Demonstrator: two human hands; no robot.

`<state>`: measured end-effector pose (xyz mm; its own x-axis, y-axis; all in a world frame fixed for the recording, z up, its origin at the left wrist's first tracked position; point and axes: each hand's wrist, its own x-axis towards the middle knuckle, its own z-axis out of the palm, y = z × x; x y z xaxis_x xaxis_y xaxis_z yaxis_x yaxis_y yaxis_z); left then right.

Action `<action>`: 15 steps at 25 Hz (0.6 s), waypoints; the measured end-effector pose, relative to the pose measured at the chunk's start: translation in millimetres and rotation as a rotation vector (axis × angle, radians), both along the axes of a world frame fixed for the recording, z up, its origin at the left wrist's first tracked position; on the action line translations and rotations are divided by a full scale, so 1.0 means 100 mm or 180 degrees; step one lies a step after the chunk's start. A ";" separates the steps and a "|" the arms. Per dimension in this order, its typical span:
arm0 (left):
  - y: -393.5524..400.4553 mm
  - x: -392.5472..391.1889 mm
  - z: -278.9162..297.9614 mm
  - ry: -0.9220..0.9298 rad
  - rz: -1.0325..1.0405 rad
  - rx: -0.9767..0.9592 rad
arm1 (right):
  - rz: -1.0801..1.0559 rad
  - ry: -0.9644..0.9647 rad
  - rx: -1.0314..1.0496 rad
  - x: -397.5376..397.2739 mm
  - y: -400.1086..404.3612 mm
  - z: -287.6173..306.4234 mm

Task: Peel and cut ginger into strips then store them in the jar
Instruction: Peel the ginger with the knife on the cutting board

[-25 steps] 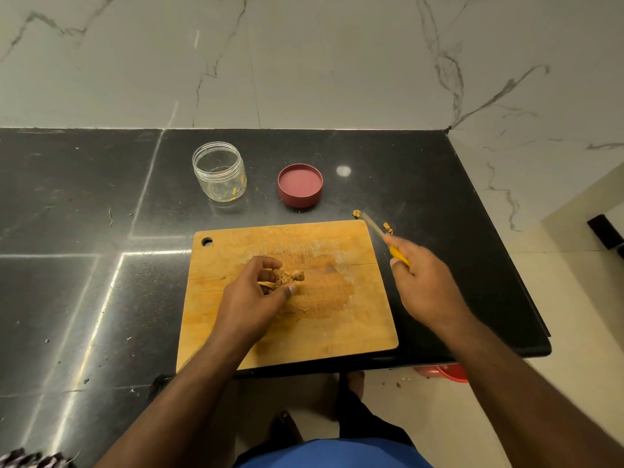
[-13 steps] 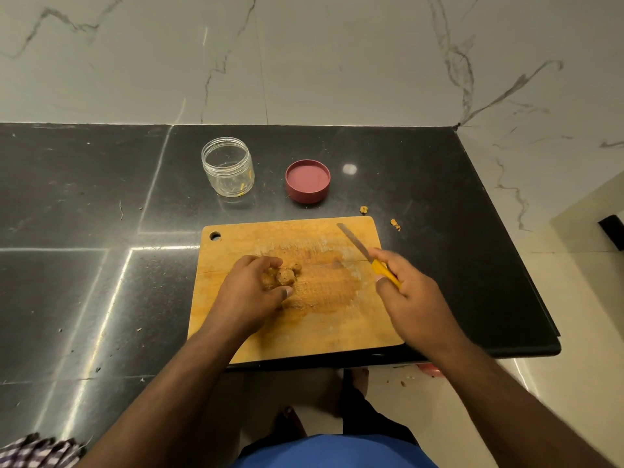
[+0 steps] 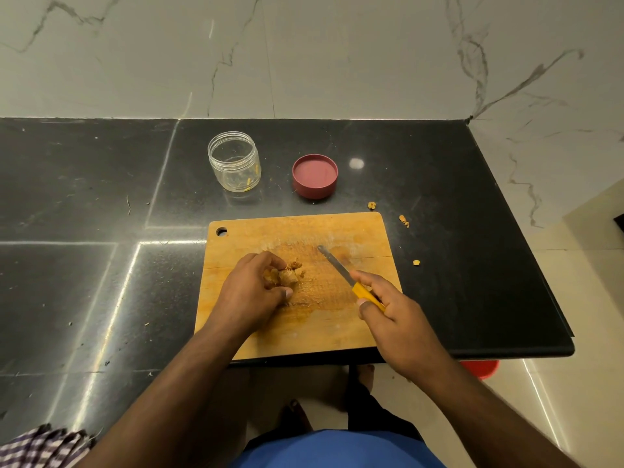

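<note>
Left hand grips ginger on board; right hand grips knife, blade over board.

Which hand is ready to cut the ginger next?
The right hand, probably: it grips the knife, blade pointing toward the ginger. The left hand holds the ginger on the cutting board.
</note>
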<state>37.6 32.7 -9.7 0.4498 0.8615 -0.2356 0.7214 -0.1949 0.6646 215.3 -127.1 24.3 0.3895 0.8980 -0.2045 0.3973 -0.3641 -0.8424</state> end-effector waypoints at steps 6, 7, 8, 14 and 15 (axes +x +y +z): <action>-0.02 0.00 0.03 -0.0064 -0.0020 0.0024 | 0.0211 -0.0100 -0.0052 -0.12 -0.01 -0.06; -0.01 0.01 0.03 -0.0060 -0.0018 0.0018 | 0.0256 -0.0161 -0.0051 -0.13 -0.01 -0.06; -0.01 0.01 0.02 -0.0050 -0.0029 0.0003 | 0.0311 -0.0234 -0.0077 -0.15 0.00 -0.06; 0.01 0.12 0.03 0.0130 -0.0201 -0.0053 | 0.0475 -0.0489 -0.0244 -0.19 0.07 -0.11; 0.00 0.15 0.04 0.0120 -0.0166 0.0002 | 0.0488 -0.0508 -0.0249 -0.20 0.07 -0.11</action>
